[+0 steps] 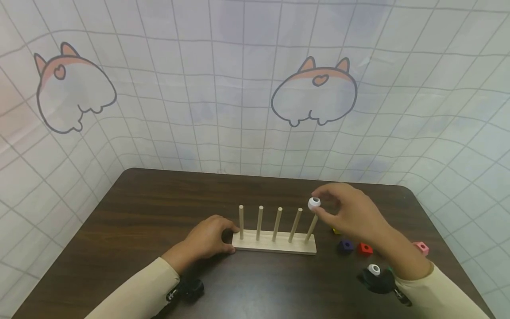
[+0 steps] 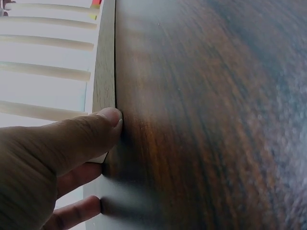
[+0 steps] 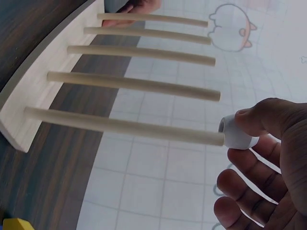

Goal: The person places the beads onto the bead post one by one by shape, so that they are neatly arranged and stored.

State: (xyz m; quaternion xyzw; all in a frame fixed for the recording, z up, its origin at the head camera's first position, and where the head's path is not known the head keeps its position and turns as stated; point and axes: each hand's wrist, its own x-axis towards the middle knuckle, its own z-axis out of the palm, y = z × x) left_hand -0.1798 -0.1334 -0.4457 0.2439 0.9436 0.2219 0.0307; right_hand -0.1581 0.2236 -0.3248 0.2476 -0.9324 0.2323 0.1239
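Dark wood-grain tbl [image 1: 159, 199]: L hand [image 1: 209, 237] grips pale wooden five-peg rack [image 1: 275, 246]; R hand [image 1: 348, 212] pinches round white bead [image 1: 312, 205] at rightmost pale peg's [image 1: 312, 228] tip. Prob. threading; next, align hole & lower.

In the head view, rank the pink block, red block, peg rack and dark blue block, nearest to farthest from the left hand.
1. Peg rack, left end held by the left hand.
2. Dark blue block, right of the rack.
3. Red block, right of that.
4. Pink block, farthest right.
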